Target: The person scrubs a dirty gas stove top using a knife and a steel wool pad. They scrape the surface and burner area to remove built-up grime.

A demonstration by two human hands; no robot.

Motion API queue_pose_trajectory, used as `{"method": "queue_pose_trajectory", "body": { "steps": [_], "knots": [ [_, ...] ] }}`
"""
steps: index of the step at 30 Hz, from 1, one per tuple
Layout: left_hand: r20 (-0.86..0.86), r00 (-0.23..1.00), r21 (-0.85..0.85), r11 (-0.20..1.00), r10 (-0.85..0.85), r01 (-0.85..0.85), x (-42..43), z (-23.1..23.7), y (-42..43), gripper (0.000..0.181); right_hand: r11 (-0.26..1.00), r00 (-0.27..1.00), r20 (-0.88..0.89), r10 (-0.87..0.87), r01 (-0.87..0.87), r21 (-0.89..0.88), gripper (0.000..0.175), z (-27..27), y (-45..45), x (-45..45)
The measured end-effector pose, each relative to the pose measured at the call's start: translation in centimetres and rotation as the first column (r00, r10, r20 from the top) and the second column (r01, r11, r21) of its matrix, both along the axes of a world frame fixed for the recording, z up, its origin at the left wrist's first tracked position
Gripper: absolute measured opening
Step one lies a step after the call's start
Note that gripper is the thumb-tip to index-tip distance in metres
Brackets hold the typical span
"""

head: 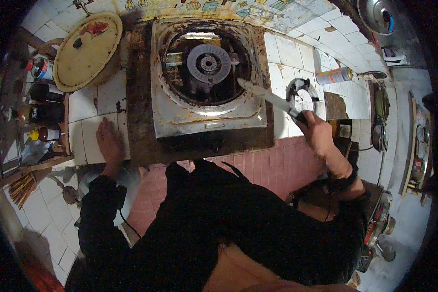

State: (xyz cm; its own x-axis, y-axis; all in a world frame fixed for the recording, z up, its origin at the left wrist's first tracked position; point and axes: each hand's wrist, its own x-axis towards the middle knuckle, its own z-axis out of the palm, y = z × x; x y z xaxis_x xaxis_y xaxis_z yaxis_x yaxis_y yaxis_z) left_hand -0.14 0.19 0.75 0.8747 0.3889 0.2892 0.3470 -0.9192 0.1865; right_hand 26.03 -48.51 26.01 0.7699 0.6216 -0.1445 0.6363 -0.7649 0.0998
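Observation:
In my right hand (pixel 318 133) is a knife (pixel 266 94) with a pale, dirty blade. Its tip points left, over the right rim of the burner opening. Below it lies a rusty steel gas stove (pixel 208 122), where a round burner (pixel 208 64) sits in a blackened well. On the white tiles to the right of the stove lies a metal pan-support ring (pixel 292 87), close to my right hand and partly hidden by it. Left of the stove, my left hand (pixel 111 140) rests on the tiled counter (pixel 85 104), holding nothing.
A stained yellow round lid (pixel 89 54) stands at the back left. Several bottles, including a dark one (pixel 45 114), line the left shelf. A spray can (pixel 334 76) lies by the right wall. Bamboo sticks (pixel 22 189) show at lower left, above the floor.

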Motion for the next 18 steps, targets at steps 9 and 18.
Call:
{"method": "queue_pose_trajectory", "body": {
  "steps": [9,18],
  "knots": [
    [-0.121,0.992,-0.141,0.989,0.029,-0.046,0.4,1.0,-0.3,0.047,0.924,0.998,0.032,0.059,-0.043,-0.381,0.073,2.4,3.2,-4.3],
    [-0.069,0.998,-0.072,0.997,0.000,-0.005,0.0,0.4,0.0,0.047,0.921,0.990,0.107,0.089,-0.040,-0.389,0.072,2.9,4.9,-5.7]
  ]
}}
